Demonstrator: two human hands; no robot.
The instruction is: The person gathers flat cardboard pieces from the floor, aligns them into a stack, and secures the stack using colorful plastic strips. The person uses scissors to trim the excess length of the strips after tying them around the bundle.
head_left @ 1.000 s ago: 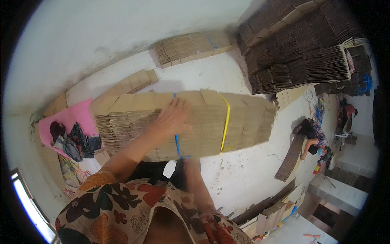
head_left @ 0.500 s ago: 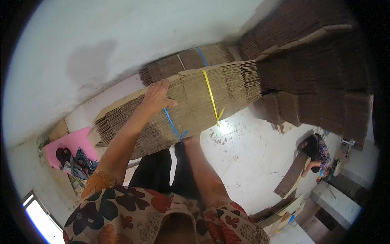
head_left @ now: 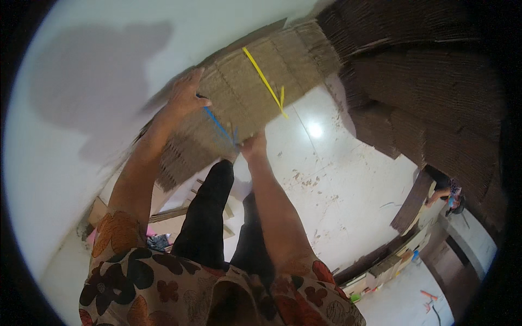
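Observation:
A long bundle of flat brown cardboard pieces (head_left: 239,92) fills the upper middle, tilted, with its right end higher. A yellow strap (head_left: 263,80) and a blue strap (head_left: 218,125) cross it, each tied off near the lower edge. My left hand (head_left: 187,95) is closed over the bundle's upper edge, its thumb on the front by the blue strap's top. Beneath the bundle, my right hand (head_left: 254,146) grips the lower edge beside the blue knot; some of its fingers are hidden.
Tall stacks of brown cardboard (head_left: 424,98) rise at the right. The white wall (head_left: 103,65) is close on the left. On the pale tiled floor (head_left: 321,201) lie brown scraps. Another person (head_left: 446,193) is at the far right beside a cardboard bundle (head_left: 413,201).
In the view, the bundle and both my hands have shifted up and left, toward the wall. The view has turned, and my legs stand further apart.

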